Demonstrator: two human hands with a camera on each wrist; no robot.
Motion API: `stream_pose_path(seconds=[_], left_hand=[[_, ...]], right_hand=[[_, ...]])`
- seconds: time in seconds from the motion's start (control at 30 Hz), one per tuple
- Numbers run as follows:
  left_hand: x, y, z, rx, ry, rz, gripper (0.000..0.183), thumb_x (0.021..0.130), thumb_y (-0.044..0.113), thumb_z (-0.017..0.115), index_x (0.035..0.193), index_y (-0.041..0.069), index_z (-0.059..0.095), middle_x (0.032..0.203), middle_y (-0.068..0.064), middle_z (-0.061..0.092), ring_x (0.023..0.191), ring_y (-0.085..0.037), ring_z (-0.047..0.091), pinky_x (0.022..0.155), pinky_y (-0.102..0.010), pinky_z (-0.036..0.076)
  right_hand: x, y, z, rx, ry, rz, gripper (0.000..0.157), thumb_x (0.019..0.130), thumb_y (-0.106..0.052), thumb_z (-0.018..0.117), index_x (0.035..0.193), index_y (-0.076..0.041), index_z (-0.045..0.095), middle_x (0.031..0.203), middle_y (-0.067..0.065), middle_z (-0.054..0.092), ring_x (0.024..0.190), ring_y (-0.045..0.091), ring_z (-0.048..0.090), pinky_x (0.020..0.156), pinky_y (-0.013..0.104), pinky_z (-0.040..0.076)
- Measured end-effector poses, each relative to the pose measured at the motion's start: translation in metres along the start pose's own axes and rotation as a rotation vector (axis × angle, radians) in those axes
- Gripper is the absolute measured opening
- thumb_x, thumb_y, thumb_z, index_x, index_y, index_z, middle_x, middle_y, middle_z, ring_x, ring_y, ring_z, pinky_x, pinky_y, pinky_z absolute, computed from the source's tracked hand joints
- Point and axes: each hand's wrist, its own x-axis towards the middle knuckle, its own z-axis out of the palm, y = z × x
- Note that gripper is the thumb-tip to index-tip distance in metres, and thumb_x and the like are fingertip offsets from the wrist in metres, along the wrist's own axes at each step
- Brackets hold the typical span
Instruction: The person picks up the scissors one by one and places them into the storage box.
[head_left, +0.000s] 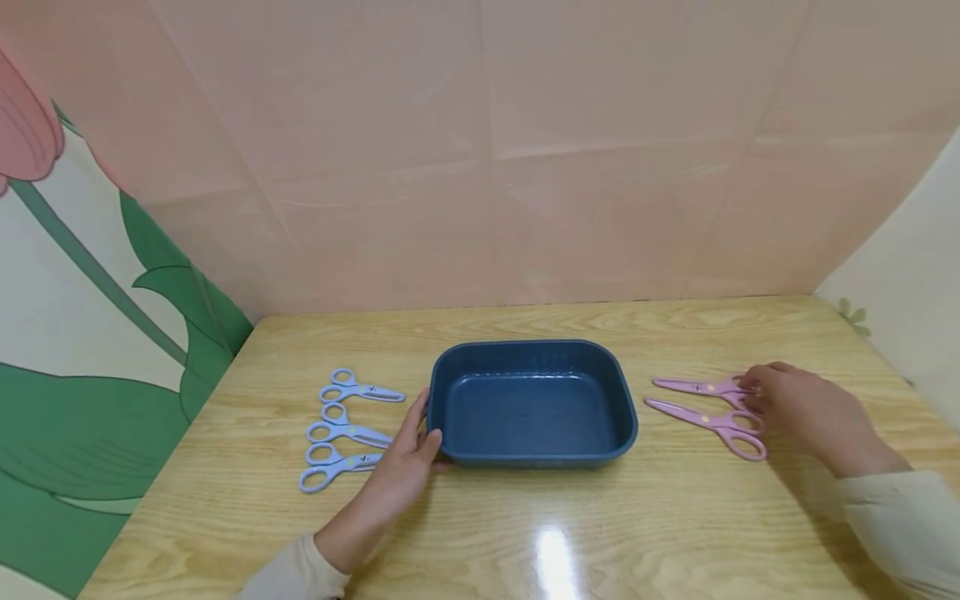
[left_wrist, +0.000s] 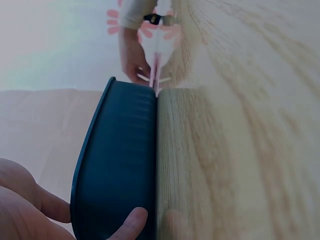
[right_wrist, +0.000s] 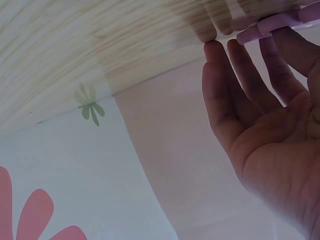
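A dark blue rectangular plastic basin (head_left: 528, 460) stands on the table. My left hand (head_left: 401, 467) rests against its left side near the front corner, fingers fairly straight along the outer wall and thumb at the rim. On the right lie two pairs of pink scissors. My right hand (head_left: 813, 412) pinches a handle of the farther pink scissors (head_left: 693, 387) between thumb and finger; its other fingers reach down at the tabletop. The nearer pink scissors (head_left: 705, 418) lie just in front, blades towards the basin. The right hand partly hides the farther handles.
Three pairs of light blue scissors lie left of the basin: a far pair (head_left: 363, 390), a middle pair (head_left: 348, 429) and a near pair (head_left: 333, 467) partly behind the left hand. The wooden table (head_left: 480, 533) meets a pink-covered wall (head_left: 480, 167) at the back.
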Motion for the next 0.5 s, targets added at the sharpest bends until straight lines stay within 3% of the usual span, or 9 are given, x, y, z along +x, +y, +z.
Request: stream_pose_path(seconds=[0.3,0.5], left_hand=[[-0.0008,0.0004,-0.0003,0.008,-0.003,-0.001,0.061,0.106,0.005,0.037,0.16,0.008,0.009,0.163,-0.027,0.016,0.126,-0.039,0.055,0.086,-0.042,0.059],[-0.001,0.0007,-0.0004,0.033,0.004,-0.008,0.061,0.106,0.006,0.038,0.16,0.009,0.011,0.161,-0.028,0.022,0.123,-0.037,0.058,0.086,-0.041,0.059]], right_hand=[[-0.0004,0.0002,0.0,0.019,0.002,0.005,0.03,0.083,-0.016,0.076,0.11,-0.005,0.066,0.107,0.02,0.069,0.083,0.041,0.068,0.06,0.055,0.053],[-0.001,0.0007,0.0012,0.049,0.088,-0.037,0.028,0.084,-0.012,0.075,0.109,-0.004,0.063,0.107,0.025,0.069,0.082,0.044,0.068,0.065,0.058,0.054]])
